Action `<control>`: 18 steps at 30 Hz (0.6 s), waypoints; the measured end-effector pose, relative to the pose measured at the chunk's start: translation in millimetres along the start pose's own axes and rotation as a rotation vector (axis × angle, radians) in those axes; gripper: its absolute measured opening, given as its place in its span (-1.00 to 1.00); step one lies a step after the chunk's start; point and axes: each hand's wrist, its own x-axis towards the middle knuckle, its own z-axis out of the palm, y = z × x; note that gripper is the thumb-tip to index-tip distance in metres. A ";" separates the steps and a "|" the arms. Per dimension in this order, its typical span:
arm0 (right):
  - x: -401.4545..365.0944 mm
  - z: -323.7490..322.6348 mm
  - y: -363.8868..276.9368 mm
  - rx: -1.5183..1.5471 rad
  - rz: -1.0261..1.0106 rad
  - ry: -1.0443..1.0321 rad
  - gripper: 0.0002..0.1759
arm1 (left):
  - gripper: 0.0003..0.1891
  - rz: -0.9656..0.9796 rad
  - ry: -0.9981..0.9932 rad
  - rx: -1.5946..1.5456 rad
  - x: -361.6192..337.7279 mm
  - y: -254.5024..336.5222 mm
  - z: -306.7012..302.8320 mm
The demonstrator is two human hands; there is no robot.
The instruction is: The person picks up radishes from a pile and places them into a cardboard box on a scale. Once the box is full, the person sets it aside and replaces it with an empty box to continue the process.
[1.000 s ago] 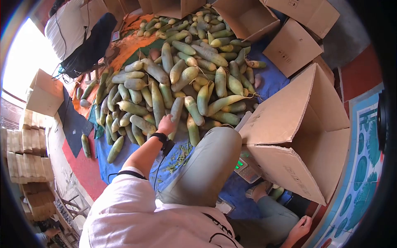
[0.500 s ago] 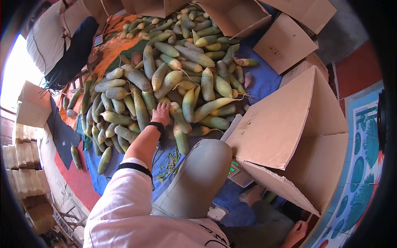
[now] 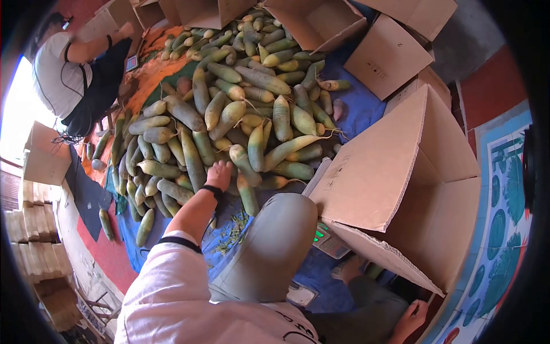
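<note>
My left hand [image 3: 219,175] is at the near edge of a large heap of green radishes [image 3: 252,109]. Its fingers are curled down between radishes, and whatever they grip is hidden beneath them. Just right of it lies a pale-tipped green radish [image 3: 245,165], with another radish [image 3: 247,195] pointing toward my knee. At the lower right, my right hand [image 3: 410,321] rests beside my leg, close to the underside of an open cardboard box [image 3: 372,178]. Its fingers look curled, and anything inside them is hidden. The box lies tilted, its opening facing right.
A scale with a lit green display [image 3: 329,241] sits partly under the box. Several cardboard boxes [image 3: 388,57] stand behind the heap. Another person [image 3: 63,74] works at the far left by a second scale [image 3: 132,62]. Leaf scraps [image 3: 234,232] lie on the blue sheet [image 3: 137,229].
My left hand has drawn back slightly toward me, and its spread fingers have curled. The person at far left has raised an arm toward the boxes. My right hand has barely moved.
</note>
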 end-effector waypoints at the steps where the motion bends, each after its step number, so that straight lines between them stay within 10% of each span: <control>1: 0.8 -0.4 -3.7 0.006 0.003 0.002 -0.83 | -0.76 0.013 -0.034 0.000 -12.6 -1.4 -1.1; 8: 5.3 -13.5 -28.3 -0.027 0.056 0.006 -0.76 | -0.72 0.206 -0.474 0.263 -80.8 -31.5 17.6; 18: -8.0 -0.4 -8.1 0.058 0.009 0.115 -0.84 | -0.69 0.107 -0.485 0.226 -165.8 -55.0 36.3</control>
